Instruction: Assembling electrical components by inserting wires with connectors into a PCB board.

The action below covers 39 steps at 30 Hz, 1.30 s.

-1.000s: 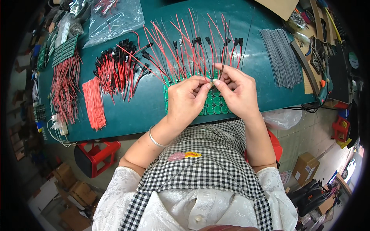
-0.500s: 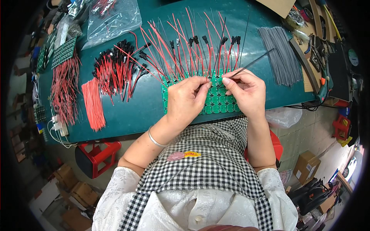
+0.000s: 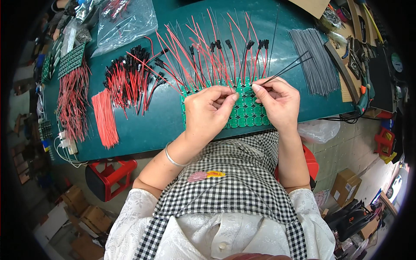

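In front of me lies a panel of joined green circuit boards (image 3: pixel 245 116). Red and black wires, some tipped with black plug connectors (image 3: pixel 250 44), rise from its far rows. My left hand (image 3: pixel 207 107) is closed in a pinch over the panel's middle; its fingertips hide what they grip. A blurred red wire runs down close to those fingertips. Right of it, my right hand (image 3: pixel 280 103) pinches thin black wires (image 3: pixel 289 68) between thumb and fingers. Their far ends stick out up and to the right, slightly apart. The wires' near ends are hard to make out.
On the left lie a red wire bundle (image 3: pixel 105 121), a pile of connector leads (image 3: pixel 130 80) and wired green boards (image 3: pixel 72 60). A clear plastic bag (image 3: pixel 125 28) sits behind them. At right are a grey wire bundle (image 3: pixel 315 63) and a dark curved bar (image 3: pixel 342 71).
The black wires in my right hand have spread, showing two separate ends instead of one line. A red wire by my left fingertips is now blurred. Both hands stay nearly in place.
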{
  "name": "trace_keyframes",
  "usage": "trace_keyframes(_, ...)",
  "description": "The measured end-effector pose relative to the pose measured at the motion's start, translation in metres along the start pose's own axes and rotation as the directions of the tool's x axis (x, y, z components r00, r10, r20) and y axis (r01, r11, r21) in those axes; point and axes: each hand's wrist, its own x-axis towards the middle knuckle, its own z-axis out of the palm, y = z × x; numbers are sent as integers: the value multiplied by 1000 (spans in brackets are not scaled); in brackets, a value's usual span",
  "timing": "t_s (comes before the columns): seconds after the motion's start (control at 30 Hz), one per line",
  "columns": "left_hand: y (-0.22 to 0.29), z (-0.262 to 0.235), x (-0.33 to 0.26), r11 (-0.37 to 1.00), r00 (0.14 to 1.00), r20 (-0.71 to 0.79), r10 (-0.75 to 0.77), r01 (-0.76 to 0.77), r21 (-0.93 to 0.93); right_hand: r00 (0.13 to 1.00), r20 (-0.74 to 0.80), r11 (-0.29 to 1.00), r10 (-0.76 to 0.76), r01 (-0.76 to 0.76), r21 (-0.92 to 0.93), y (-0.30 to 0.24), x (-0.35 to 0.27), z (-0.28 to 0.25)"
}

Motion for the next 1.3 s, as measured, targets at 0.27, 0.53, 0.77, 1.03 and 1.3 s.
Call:
trace_keyframes(0.27, 1, 8, 7, 993, 997, 47, 54, -59, 106, 993, 72, 983, -94, 104, -154, -3, 2, 0)
trace_keyframes(0.53, -6, 12, 9, 976, 992, 59, 111, -120, 180, 987, 153, 969, -47, 82, -233, -11, 6, 2)
trace_keyframes(0.77, -6, 14, 9, 973, 990, 55, 127, -135, 189, 991, 135, 972, -20, 51, -231, -8, 6, 0)
trace_keyframes(1.03, -7, 16, 10, 941, 977, 72, 199, -212, 264, 990, 136, 969, -36, 68, -237, -6, 7, -2)
trace_keyframes(1.3, -6, 14, 7, 927, 955, 82, 285, -297, 228, 977, 204, 951, -61, 119, -285, -12, 6, 2)
